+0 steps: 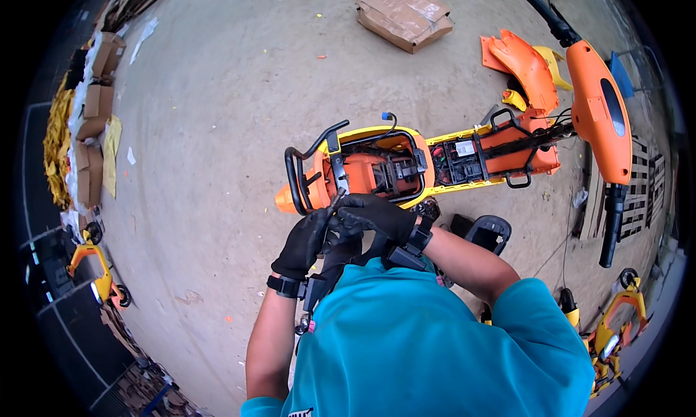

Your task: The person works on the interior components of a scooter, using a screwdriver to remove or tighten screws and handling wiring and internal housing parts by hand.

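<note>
In front of my chest my gloved hands meet, both with fingers closed. Between their fingertips sticks up a slim grey-brown rod-like piece (338,197); its kind is too small to tell. My left hand (299,244), in a black glove, grips it from the left. From the right, my right hand (378,218), gloved too, presses against the same spot, its fingertips partly hidden. Just beyond them stands an orange and yellow scooter (428,178) with its seat opening uncovered. The black rear grab rail (293,174) is nearest my left hand.
The orange handlebar housing (598,113) rises at the right. Loose orange body panels (525,69) lie behind the scooter. A black seat (489,232) rests on the floor by my right forearm. Farther off are a flat cardboard box (404,18), pallets (638,178) and cartons (93,142).
</note>
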Demonstrator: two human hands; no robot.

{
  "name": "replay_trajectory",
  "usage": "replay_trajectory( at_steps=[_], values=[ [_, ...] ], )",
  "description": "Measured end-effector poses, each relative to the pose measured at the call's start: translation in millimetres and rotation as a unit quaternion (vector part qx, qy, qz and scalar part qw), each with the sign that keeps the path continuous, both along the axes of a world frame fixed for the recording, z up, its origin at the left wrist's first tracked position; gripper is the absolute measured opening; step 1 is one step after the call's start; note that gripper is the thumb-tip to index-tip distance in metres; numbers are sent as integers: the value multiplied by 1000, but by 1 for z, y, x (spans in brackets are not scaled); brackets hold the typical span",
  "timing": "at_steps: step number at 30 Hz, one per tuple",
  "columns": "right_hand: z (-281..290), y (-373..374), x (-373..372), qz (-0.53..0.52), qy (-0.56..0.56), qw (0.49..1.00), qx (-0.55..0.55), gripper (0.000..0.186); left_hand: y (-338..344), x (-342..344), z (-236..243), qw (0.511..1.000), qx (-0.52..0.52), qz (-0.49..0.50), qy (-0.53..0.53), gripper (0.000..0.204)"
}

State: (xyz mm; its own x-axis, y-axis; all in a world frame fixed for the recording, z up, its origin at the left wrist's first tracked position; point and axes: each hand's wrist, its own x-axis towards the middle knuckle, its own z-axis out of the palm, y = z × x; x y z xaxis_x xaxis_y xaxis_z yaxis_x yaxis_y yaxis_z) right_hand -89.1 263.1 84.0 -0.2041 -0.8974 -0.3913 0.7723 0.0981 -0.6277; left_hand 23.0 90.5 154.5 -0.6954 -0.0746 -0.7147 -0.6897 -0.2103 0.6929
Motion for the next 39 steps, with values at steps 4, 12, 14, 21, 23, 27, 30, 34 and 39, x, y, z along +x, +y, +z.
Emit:
replay_trajectory(
  at_steps=[4,12,14,21,23,27,30,34,39],
  values=[
    [7,3,-8,-3,495,850,-182,39,6,-4,10,998,57,11,8,43],
    [-9,-3,-2,-21,69,995,-74,48,1,20,13,986,137,90,23,39],
    [-25,0,-2,-56,-13,998,-8,34,-13,41,5,981,150,119,31,39],
    [-60,9,-31,-237,-118,961,83,24,-105,179,-40,949,42,311,-19,35],
    [-53,1,-30,-251,-95,955,129,22,-135,233,-64,927,28,372,-48,33],
    [-36,-39,-9,-216,46,961,166,19,-180,348,-118,877,39,478,-19,33],
    [-40,-87,8,-225,135,947,185,16,-196,437,-152,887,-19,446,-115,30],
    [-62,-139,7,-216,380,858,270,17,-187,548,-175,889,-70,366,-267,29],
    [-95,-162,12,-116,667,632,378,29,-164,646,-149,918,-169,145,-329,35]
  ],
)
